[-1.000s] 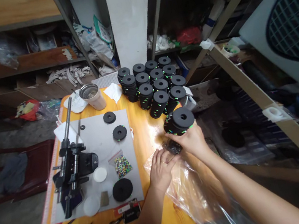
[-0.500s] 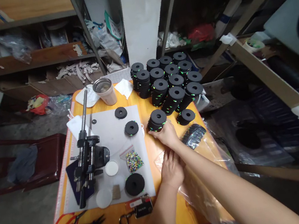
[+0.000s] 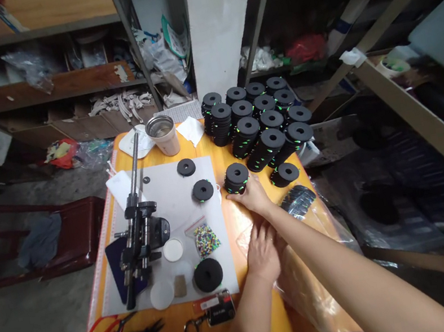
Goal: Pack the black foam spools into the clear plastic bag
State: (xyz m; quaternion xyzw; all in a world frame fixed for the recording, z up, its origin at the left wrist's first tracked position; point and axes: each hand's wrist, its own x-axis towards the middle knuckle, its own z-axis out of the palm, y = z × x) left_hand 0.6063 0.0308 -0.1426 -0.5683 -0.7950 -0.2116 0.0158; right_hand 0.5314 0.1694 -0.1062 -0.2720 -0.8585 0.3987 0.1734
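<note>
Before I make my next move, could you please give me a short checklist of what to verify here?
1. Right hand gripping the short stack of matte black, ring-shaped discs: ok.
2. Number of discs in that stack: cannot tell.
3. Left hand at the large, clear plastic bag: ok.
4. Left hand fully visible: not ok, the right forearm hides part of it.
5. Cream, metal-lined cup upright and apart from both hands: ok.

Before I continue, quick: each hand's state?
Left hand: on the clear plastic bag; grip can't be told.
Right hand: closed around a black disc stack.
</note>
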